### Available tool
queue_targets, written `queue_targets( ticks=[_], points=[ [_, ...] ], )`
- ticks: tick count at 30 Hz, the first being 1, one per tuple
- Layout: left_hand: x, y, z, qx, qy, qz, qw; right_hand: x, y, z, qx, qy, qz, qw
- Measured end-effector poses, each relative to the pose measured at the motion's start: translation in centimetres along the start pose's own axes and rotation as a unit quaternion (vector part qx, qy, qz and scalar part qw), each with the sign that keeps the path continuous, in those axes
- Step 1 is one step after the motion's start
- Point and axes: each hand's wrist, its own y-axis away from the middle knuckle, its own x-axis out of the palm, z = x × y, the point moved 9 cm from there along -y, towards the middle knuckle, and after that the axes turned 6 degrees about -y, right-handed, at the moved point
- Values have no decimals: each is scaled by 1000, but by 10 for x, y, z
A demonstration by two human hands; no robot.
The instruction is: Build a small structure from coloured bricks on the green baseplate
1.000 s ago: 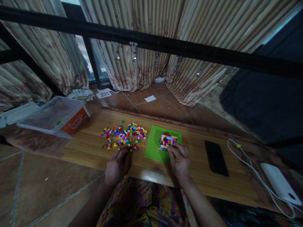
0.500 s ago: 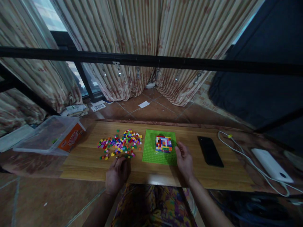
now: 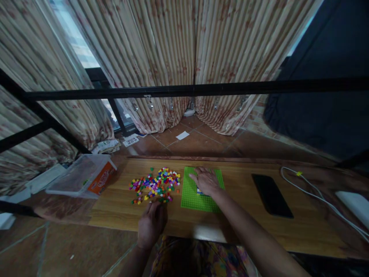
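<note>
The small brick block [image 3: 199, 190] on the green baseplate [image 3: 198, 198] is mostly covered by the flat, spread right hand [image 3: 205, 180]. Many loose bricks [image 3: 155, 184] are left beside it, so the building seems unfinished. The left hand [image 3: 152, 222], loosely curled, holds nothing visible.

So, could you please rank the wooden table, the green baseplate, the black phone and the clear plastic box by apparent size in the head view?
1. Wooden table
2. Clear plastic box
3. Green baseplate
4. Black phone

Box and baseplate look close in size, so their order is unsure.
</note>
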Motion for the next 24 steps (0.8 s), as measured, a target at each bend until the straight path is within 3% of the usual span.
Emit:
queue_targets(
  ticks=[8, 13, 17, 21, 24],
  points=[
    [5, 2, 0, -29, 6, 26, 999, 11, 3, -2, -28, 16, -4, 999],
    [3, 3, -2, -43, 7, 7, 999, 19, 8, 8, -25, 48, -18, 998],
    [3, 3, -1, -50, 18, -5, 999, 24, 0, 44, -90, 25, -41, 995],
    [5, 4, 2, -59, 27, -5, 998, 41, -22, 89, -134, -8, -4, 991],
    [7, 5, 2, -55, 39, -3, 998, 58, -40, 111, -137, 11, 20, 990]
  ],
)
